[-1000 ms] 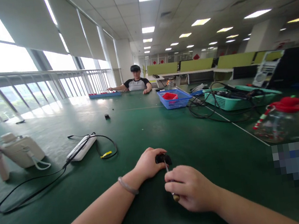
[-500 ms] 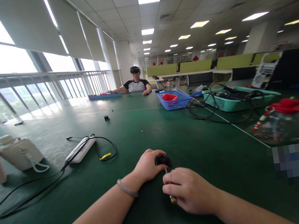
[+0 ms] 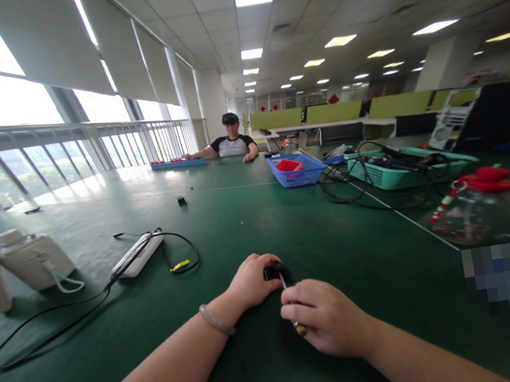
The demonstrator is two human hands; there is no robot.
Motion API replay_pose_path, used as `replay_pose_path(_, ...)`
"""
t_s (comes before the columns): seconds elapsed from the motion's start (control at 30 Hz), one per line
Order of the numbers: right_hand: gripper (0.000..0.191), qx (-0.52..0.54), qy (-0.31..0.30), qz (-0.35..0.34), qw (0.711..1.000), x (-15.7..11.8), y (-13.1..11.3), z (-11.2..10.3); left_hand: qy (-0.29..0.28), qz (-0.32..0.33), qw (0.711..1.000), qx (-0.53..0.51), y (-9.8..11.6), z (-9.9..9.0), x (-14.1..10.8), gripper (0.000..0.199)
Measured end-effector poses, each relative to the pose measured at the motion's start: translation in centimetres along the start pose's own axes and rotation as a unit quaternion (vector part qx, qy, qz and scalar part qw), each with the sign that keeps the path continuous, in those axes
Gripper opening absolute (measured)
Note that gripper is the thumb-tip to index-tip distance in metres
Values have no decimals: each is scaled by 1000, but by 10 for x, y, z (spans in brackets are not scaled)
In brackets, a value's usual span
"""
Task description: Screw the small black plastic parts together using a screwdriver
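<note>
On the green table (image 3: 221,221), a small black object (image 3: 273,272) is gripped between the thumb and fingers of my left hand (image 3: 252,282), which wears a bracelet on its wrist. My right hand (image 3: 324,316), closed, holds a thin metal tool (image 3: 299,327) with a rounded brass-coloured end. The tool's far tip meets the black object at its near side. Fingers hide part of the object and most of the tool's shaft.
A white power bank (image 3: 137,256) with a black cord and a beige bottle (image 3: 35,259) stand left. Blue basket (image 3: 298,175), teal basket (image 3: 377,176) and a red-lidded jar (image 3: 466,210) are right. Across the table sits a person (image 3: 234,143).
My right hand has shifted slightly right and up, and the tool now leans more, its rounded end further right. My left hand has barely moved.
</note>
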State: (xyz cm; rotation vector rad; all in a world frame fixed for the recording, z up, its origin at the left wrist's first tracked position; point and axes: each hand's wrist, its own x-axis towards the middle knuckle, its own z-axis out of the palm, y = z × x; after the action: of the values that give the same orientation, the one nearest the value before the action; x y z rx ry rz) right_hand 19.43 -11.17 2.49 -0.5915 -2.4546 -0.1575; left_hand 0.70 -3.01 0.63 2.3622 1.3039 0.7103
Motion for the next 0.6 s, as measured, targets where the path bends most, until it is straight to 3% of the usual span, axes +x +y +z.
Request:
replay_pose_path(0.37, 25, -1, 46, 41, 998, -5, 18, 4, -10, 20, 1000, 17, -1, 2, -1, 43)
replay_pose_path(0.6, 20, 53, 86, 129, 987, -4, 27, 4, -26, 51, 998, 34, 1, 0, -1, 47)
